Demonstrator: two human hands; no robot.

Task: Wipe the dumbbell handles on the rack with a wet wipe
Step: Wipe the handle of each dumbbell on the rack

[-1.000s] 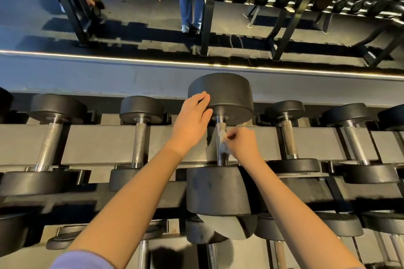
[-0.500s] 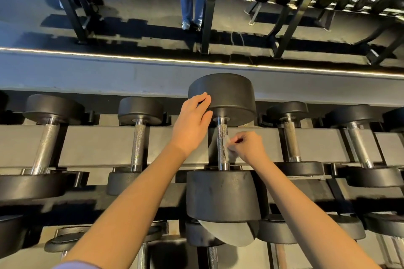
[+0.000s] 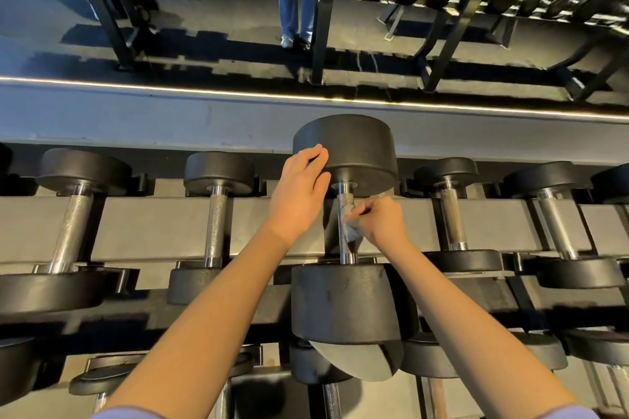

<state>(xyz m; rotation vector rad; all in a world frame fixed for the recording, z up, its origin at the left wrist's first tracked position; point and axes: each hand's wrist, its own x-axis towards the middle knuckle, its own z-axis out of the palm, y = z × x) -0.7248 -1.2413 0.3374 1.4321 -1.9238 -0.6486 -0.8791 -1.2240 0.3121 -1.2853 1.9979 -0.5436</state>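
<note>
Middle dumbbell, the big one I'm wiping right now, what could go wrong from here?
1. The wet wipe is bunched in your right hand against one side of the handle, so the other side and the ends might get missed.
2. Your left hand only rests on the far head; if the dumbbell rolls, fingers could be pinched against the rack.
</note>
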